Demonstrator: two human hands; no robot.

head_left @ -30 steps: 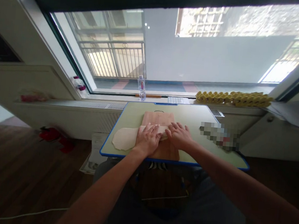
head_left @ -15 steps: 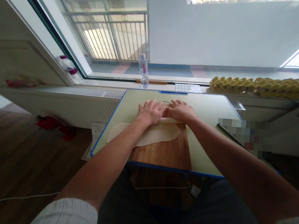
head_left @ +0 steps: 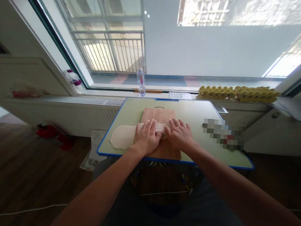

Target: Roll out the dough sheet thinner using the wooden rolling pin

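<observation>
A flattened sheet of pale dough (head_left: 122, 137) lies across the wooden cutting board (head_left: 158, 115), its left end reaching past the board onto the table. My left hand (head_left: 147, 135) rests palm down over the middle of the dough, fingers stretched forward. Beside it my right hand (head_left: 179, 133) lies over the dough's right end with fingers extended. A pale strip, perhaps a rolling pin, shows between the hands; most of it is hidden under them.
The board sits on a pale green table (head_left: 192, 111) with a blue edge. A blurred-out item (head_left: 225, 133) lies at its right. On the windowsill stand a clear bottle (head_left: 141, 82) and a yellow wavy tray stack (head_left: 238, 93). A red object (head_left: 53, 136) is on the floor, left.
Both hands have come back from the board's far end toward me, uncovering its far part. The camera view has also shifted.
</observation>
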